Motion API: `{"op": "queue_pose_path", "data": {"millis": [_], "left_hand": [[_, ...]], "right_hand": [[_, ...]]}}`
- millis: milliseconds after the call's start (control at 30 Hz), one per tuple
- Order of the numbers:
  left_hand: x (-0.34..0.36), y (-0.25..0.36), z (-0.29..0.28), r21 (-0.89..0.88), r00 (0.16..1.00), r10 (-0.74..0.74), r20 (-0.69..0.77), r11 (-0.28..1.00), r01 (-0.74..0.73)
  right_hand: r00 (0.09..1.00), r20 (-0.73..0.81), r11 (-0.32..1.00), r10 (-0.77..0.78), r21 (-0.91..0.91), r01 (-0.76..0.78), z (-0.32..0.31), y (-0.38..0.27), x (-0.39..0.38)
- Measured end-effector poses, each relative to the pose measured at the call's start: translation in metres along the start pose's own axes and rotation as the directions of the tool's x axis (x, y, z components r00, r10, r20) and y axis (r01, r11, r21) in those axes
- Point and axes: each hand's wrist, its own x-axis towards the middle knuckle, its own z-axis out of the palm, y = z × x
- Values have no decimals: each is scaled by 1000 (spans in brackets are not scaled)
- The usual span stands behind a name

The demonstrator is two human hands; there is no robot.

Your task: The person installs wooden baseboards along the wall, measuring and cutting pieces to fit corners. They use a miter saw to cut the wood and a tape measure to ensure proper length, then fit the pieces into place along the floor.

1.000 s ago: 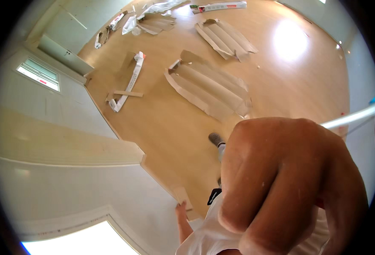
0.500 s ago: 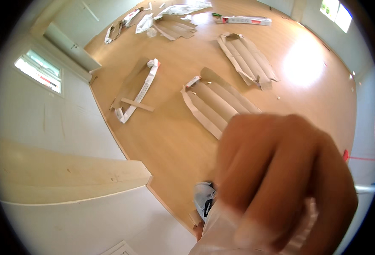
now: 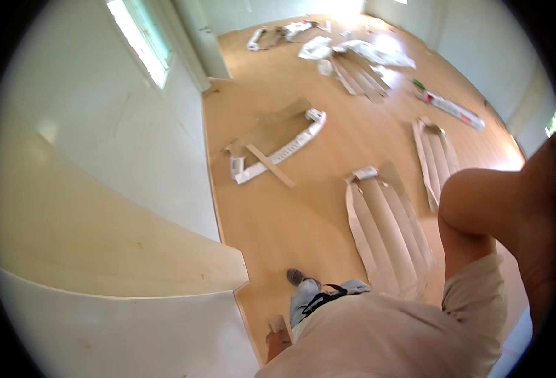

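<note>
My left hand (image 3: 274, 340) hangs low at the bottom centre, gripping a short tan board (image 3: 277, 323) beside my body. My right arm is raised close to the camera at the right, with my right hand (image 3: 544, 160) at the dark rim and its fingers hidden. My pale shirt (image 3: 385, 334) and jeans fill the lower middle, and one shoe (image 3: 295, 276) shows on the wood-look floor (image 3: 290, 233).
Flattened cardboard sheets (image 3: 385, 233) lie at the centre and right. A white-edged torn carton (image 3: 278, 151) with a loose strip lies at the left. Crumpled wrapping (image 3: 372, 53) and a long package (image 3: 448, 110) lie farther back. A wall (image 3: 120, 138) borders my left; an open door (image 3: 205, 38) stands beyond.
My view has swung, bringing more of the left window, door and far floor into sight. My right hand has moved up and right out of the foreground toward the rim.
</note>
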Motion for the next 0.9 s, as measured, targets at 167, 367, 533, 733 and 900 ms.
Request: {"op": "queue_pose_path", "data": {"millis": [167,367,533,733,900], "left_hand": [[129,156,-30,-17,996,84,2,996,-84],[222,287,-88,-145,996,37,-86,988,-49],[281,172,-39,-157,983,-153,-104,978,136],[159,11,49,-77,940,-287,-185,958,277],[148,120,75,-56,832,-462,-307,881,469]], "right_hand": [[999,-46,976,18,-215,-27,50,52,26],[996,-67,981,61,-182,-72,176,69,21],[986,-81,989,-147,-30,145,300,82,38],[948,-13,787,-317,554,270,492,25,-1],[838,463,570,-288,786,-239,668,10,-137]]}}
